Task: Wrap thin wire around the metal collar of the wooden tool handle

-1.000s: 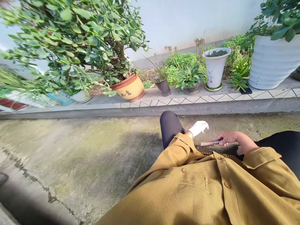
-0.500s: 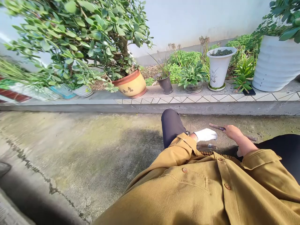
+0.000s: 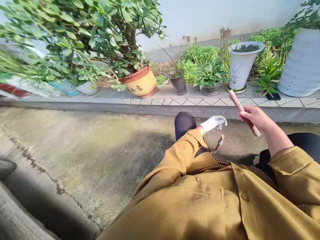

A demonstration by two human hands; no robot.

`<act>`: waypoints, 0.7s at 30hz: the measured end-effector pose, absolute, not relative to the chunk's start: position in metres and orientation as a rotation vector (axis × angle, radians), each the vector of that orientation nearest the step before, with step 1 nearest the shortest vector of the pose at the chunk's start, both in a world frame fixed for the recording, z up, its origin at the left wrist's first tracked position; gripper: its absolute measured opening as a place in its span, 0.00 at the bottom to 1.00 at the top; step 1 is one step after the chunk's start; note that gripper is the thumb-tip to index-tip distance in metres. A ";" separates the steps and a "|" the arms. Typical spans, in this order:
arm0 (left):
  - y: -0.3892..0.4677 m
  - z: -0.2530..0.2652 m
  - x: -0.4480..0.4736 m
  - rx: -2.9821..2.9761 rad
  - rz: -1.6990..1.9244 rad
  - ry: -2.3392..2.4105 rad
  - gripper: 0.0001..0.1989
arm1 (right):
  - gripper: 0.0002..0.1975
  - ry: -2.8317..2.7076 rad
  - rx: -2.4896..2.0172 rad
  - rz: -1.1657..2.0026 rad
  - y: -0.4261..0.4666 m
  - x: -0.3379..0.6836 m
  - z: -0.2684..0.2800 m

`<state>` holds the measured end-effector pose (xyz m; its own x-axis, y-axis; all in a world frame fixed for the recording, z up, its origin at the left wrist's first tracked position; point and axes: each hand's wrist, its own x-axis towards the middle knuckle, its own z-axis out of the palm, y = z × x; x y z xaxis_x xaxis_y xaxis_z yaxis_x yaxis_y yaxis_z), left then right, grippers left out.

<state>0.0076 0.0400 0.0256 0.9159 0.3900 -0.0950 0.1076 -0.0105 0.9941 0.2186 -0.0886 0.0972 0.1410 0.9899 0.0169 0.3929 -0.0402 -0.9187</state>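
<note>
My right hand (image 3: 253, 116), bare, is closed around a short brown wooden stick (image 3: 234, 98). The stick is raised and tilted, its upper end pointing away from me, with a pale band beside my fingers. To the left, my left hand (image 3: 213, 124) wears a white glove. Its fingers are loosely curved and apart, and nothing shows in them. Just below that glove is a second wooden stick (image 3: 220, 141) with a grey band near its upper end. Its lower end is hidden by my clothes.
Ahead runs a low tiled ledge (image 3: 172, 101). Along it stand a yellow pot (image 3: 142, 83), a small dark pot (image 3: 178, 85), a tall white planter (image 3: 240, 68) and a large ribbed white pot (image 3: 301, 63). A dark flat object (image 3: 273, 96) lies there. Cracked concrete (image 3: 100, 146) spreads left.
My right hand has lifted the wooden stick up and forward, turning it steeper. My gloved hand has shifted slightly away and its fingers show more. The second stick now appears more upright.
</note>
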 end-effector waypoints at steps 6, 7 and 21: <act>0.043 0.057 -0.001 1.907 0.068 0.329 0.15 | 0.12 -1.660 -2.175 0.284 -0.042 0.218 0.128; 0.042 0.064 -0.003 2.027 0.079 0.301 0.13 | 0.14 -1.743 -2.261 0.187 -0.039 0.216 0.127; 0.104 0.124 0.009 2.047 0.126 0.405 0.11 | 0.15 -2.255 -1.649 0.512 -0.059 0.205 0.146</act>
<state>0.0086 0.1039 0.1242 0.9385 0.3359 -0.0800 0.2316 -0.4403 0.8675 0.2054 -0.0593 0.1459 -0.2957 0.9548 0.0312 0.8478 0.2773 -0.4521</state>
